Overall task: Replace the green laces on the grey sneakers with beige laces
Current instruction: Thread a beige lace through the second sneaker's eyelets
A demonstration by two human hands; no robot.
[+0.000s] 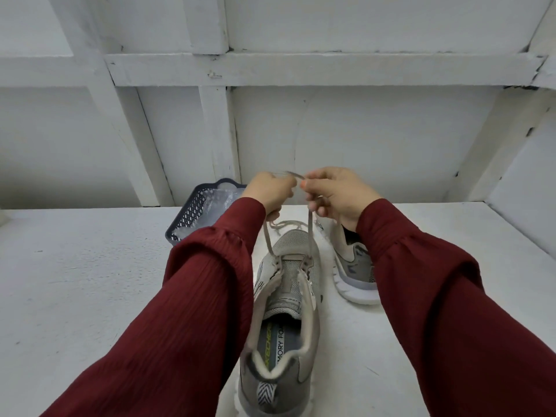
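A grey sneaker [285, 299] stands on the white table, heel toward me, toe pointing away. A beige lace [309, 233] runs through its lowest eyelets, and both ends rise up to my hands. My left hand [270, 192] grips the left strand above the toe. My right hand [337, 194] pinches the right strand, and the lace tips meet between the two hands. A second grey sneaker [355, 266] lies on its side to the right, partly hidden by my right sleeve. No green lace is visible.
A dark blue mesh basket [192, 212] holding clear plastic sits at the back left of the table [75, 281]. White wooden beams and wall panels rise behind the table. Red sleeves cover both forearms.
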